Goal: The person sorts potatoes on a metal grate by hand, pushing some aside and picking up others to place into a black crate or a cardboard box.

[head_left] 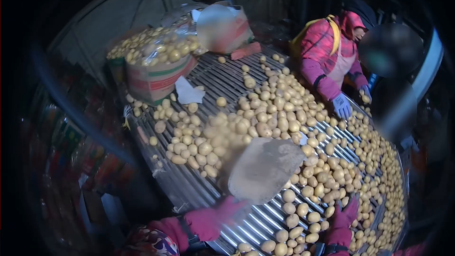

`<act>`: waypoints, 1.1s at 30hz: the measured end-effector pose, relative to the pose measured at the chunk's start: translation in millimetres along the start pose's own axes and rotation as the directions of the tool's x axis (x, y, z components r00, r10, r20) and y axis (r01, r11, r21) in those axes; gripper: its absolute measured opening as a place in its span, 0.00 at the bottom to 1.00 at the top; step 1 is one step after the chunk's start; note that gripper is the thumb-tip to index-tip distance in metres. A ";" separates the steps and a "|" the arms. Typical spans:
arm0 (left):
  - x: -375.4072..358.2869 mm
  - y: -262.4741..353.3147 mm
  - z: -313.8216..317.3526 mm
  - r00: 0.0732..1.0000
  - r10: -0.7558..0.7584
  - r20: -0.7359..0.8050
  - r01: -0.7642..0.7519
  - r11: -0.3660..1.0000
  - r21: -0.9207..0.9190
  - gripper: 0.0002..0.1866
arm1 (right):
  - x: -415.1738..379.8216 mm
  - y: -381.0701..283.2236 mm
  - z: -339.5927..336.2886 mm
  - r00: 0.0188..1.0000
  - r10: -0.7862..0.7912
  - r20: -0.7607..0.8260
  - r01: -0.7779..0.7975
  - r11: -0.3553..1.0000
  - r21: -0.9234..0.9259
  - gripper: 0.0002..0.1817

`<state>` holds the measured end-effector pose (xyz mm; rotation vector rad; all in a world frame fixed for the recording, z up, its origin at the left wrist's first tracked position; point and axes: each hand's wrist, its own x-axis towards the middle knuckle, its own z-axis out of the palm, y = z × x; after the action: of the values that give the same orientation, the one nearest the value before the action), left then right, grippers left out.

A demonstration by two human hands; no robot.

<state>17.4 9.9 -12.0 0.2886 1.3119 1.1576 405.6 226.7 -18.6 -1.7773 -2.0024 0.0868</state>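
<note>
My left hand [232, 211], in a pink glove, is over the metal rollers [258, 223] at the near left, its fingers smeared by motion. Just beyond it is a flat grey-brown piece [265, 170] with a dusty face and a rough outline, overlapping the potatoes behind. My right hand [347, 212], also gloved in pink, reaches into the potatoes [334, 178] at the near right. Its thumb and fingers are apart, with potatoes around the fingertips.
Across the roller table, a person [327, 61] in pink plaid and light gloves handles potatoes. Bags heaped with potatoes [159, 76] stand at the far left. A torn white scrap [188, 91] lies beside them. A curved bar [80, 114] crosses the left side.
</note>
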 end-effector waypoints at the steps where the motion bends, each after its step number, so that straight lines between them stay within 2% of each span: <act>1: 17.7 -18.2 -15.0 0.995 -0.089 0.035 0.089 0.996 -0.004 0.12 | 1.2 3.0 2.6 0.998 0.050 0.025 -0.049 0.998 -0.042 0.44; 3: 44.4 -41.3 -37.2 0.960 -0.256 0.109 0.258 0.966 0.003 0.13 | 3.2 8.4 9.5 0.999 0.036 0.005 -0.036 0.998 -0.045 0.45; 4: 37.1 -33.1 -30.1 0.965 -0.239 0.106 0.242 0.970 -0.011 0.13 | 3.0 9.8 11.2 0.999 0.049 -0.008 -0.049 0.998 -0.048 0.45; 5: 27.0 -30.0 -20.4 0.994 0.090 -0.068 -0.087 0.995 0.042 0.14 | 0.2 14.0 10.7 0.999 0.037 -0.014 -0.037 0.998 -0.042 0.44; 6: 6.3 -22.6 -8.5 0.887 0.408 -0.217 -0.382 0.912 0.151 0.15 | 1.4 9.9 7.3 1.000 0.024 -0.012 -0.024 0.999 -0.042 0.44; 7: -29.0 21.1 2.3 0.930 0.208 -0.301 -0.183 0.977 0.109 0.19 | -0.1 6.2 3.2 0.998 0.058 0.000 -0.058 0.998 -0.039 0.44; 8: -33.4 28.3 -16.6 0.886 0.386 -0.255 -0.393 0.919 0.029 0.22 | -1.7 4.0 1.6 0.996 0.092 0.017 -0.091 0.995 -0.038 0.45; 9: -61.6 69.3 -13.2 0.858 0.235 -0.457 -0.244 0.969 0.041 0.19 | -2.4 8.6 4.8 0.998 0.060 0.004 -0.060 0.998 -0.016 0.43; 10: -85.4 103.7 -22.4 0.774 0.277 -0.570 -0.203 0.960 0.191 0.19 | -2.2 9.5 6.1 0.999 0.052 0.014 -0.051 0.999 -0.010 0.43; 12: -107.9 148.3 -66.3 0.663 0.317 -0.678 -0.029 0.916 0.400 0.18 | -1.4 12.2 6.9 0.999 0.034 -0.019 -0.032 0.998 0.062 0.42; 13: -99.5 142.0 -102.6 0.531 0.473 -0.703 -0.267 0.881 0.391 0.21 | -0.5 12.6 7.5 0.999 0.022 -0.039 -0.020 0.999 0.040 0.41; 14: -84.2 120.1 -183.4 0.305 0.818 -0.489 0.052 0.498 0.866 0.27 | 0.7 12.6 8.2 0.999 0.023 -0.039 -0.021 0.999 0.044 0.41; 15: -77.6 120.8 -237.0 0.237 0.780 -0.579 0.337 0.492 0.802 0.35 | 0.3 6.9 4.0 0.999 0.029 -0.032 -0.029 0.999 0.026 0.42; 16: -99.7 144.4 -225.2 0.251 0.727 -0.639 0.245 0.591 0.769 0.31 | -1.7 2.9 3.0 0.999 0.035 -0.023 -0.035 0.999 0.008 0.43; 17: -95.2 147.6 -255.9 0.211 0.811 -0.545 0.510 0.384 0.769 0.26 | -1.0 9.3 7.8 0.999 0.016 -0.039 -0.017 1.000 -0.022 0.42; 18: -92.6 148.0 -283.0 0.224 0.835 -0.503 0.505 0.342 0.792 0.20 | -1.4 15.2 11.8 0.999 0.017 -0.035 -0.017 1.000 -0.019 0.42; 20: -97.5 173.8 -271.6 0.315 0.716 -0.623 0.594 0.363 0.718 0.19 | -1.5 16.8 12.3 0.999 0.035 -0.033 -0.035 0.999 0.000 0.42; 24: -67.9 198.2 -285.9 0.328 0.605 -0.726 0.634 0.428 0.644 0.21 | -1.7 30.8 18.6 0.998 0.005 -0.058 -0.008 0.999 -0.041 0.42; 26: -37.9 205.8 -304.6 0.326 0.605 -0.726 0.587 0.473 0.657 0.23 | -2.8 20.2 15.1 0.999 0.032 -0.042 -0.034 0.999 -0.037 0.41; 27: -28.8 206.7 -306.6 0.302 0.547 -0.781 0.538 0.579 0.613 0.23 | -2.3 18.6 11.3 0.998 0.053 -0.024 -0.054 0.998 -0.038 0.41; 31: -10.3 164.0 -330.4 0.287 0.600 -0.746 0.526 0.553 0.647 0.21 | -3.8 19.0 14.4 0.997 -0.007 -0.074 0.005 1.000 -0.027 0.40; 33: -4.2 139.5 -354.6 0.426 0.470 -0.773 0.268 0.750 0.604 0.19 | -0.6 9.7 10.1 0.998 0.021 -0.054 -0.022 0.999 -0.024 0.40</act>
<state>-353.2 -78.9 -16.5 0.2512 2.7851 0.8808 410.9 230.2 -31.1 -1.7976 -1.9549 0.0214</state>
